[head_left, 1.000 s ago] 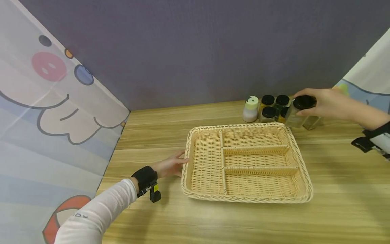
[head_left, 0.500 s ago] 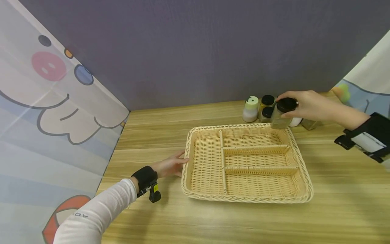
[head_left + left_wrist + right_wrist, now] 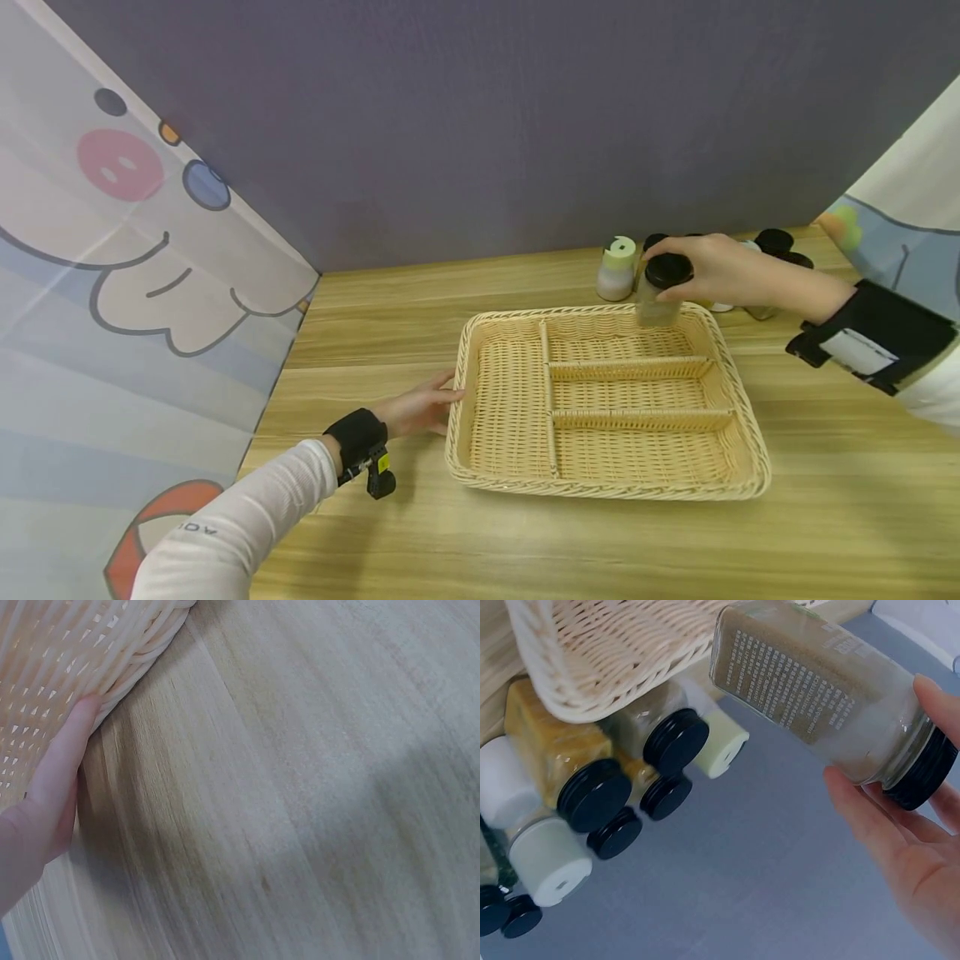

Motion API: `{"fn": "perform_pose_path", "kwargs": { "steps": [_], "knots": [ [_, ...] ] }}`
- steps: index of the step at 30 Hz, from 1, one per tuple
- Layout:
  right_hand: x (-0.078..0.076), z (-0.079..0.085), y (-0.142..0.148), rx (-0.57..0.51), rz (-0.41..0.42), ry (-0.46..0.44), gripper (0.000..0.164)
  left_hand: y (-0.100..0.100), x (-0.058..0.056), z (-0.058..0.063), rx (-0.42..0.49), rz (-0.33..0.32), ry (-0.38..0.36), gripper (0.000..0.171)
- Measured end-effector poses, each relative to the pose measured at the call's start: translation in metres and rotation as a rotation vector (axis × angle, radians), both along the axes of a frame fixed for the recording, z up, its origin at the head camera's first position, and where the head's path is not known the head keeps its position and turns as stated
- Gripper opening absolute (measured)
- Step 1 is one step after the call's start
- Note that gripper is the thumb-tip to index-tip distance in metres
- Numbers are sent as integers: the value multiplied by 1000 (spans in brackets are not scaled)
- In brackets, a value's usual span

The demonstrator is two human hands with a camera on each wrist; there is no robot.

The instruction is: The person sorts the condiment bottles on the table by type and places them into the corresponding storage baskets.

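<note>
My left hand [image 3: 420, 410] grips the left rim of a pale wicker basket [image 3: 510, 400] divided into compartments. In the left wrist view its thumb [image 3: 71, 739] lies over the woven rim, while the other fingers are mostly hidden outside the wall. My right hand [image 3: 723, 271] holds a glass spice jar [image 3: 658, 312] near its black lid, above the basket's back rim. Brownish powder and a printed label show on that jar [image 3: 795, 682] in the right wrist view. The jar is upright or slightly tilted in the head view.
Behind the basket stands a shaker with a pale green cap [image 3: 618, 271]. Several black-lidded jars cluster beside it, partly hidden by my right hand; one is a yellow jar [image 3: 551, 739]. A grey wall [image 3: 480, 142] rises behind the wooden table [image 3: 375, 333].
My right hand has carried the spice jar leftward, from the jar group at the right to over the basket's back rim. My left hand and the basket have stayed put.
</note>
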State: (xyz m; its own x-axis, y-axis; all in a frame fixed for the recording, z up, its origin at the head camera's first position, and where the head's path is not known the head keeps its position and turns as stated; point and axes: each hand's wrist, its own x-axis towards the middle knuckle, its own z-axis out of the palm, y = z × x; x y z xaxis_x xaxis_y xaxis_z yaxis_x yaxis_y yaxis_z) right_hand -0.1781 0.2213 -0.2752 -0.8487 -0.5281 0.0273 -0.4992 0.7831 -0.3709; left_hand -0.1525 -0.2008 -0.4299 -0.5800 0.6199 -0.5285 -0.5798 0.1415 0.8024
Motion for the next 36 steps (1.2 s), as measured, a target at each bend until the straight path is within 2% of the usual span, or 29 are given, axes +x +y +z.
{"fn": "perform_pose_path", "kwargs": {
  "steps": [14,25,36],
  "knots": [
    [0,-7,-33,-51,84,-42,51,2,-1,0,-3,4,-2,59],
    [-4,-20,-56,-61,160,-89,48,1,-2,1,-20,-4,15,60],
    [-5,-33,-75,-47,153,-64,47,0,-2,0,-15,3,1,62]
  ]
}}
